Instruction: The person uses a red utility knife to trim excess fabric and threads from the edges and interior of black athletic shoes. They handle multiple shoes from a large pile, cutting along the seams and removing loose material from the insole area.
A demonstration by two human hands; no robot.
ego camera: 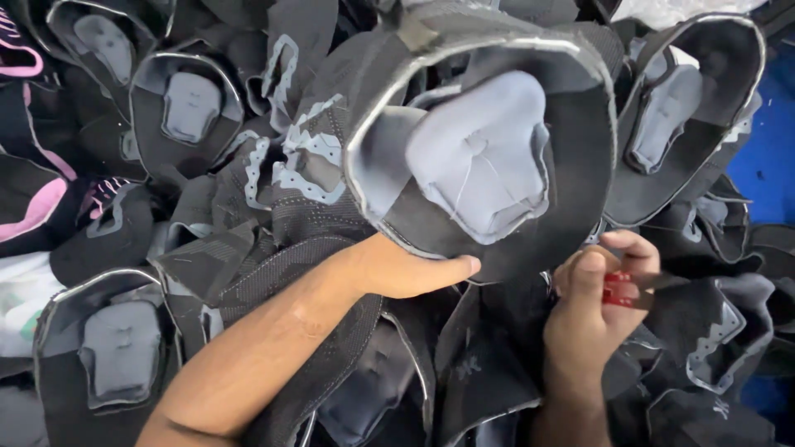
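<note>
My left hand (397,269) holds up a black shoe upper (530,236) from below, thumb along its lower edge. The upper's opening faces me, showing a grey padded lining (484,153) with loose threads and a light grey rim. Just right of it, my right hand (596,310) is closed around a small red-handled tool (619,290), probably thread snips, right below the upper's lower right edge.
A deep pile of similar black and grey shoe uppers (186,112) fills the whole view. Some pink-trimmed pieces (33,207) lie at the left. A blue surface (770,157) shows at the right edge.
</note>
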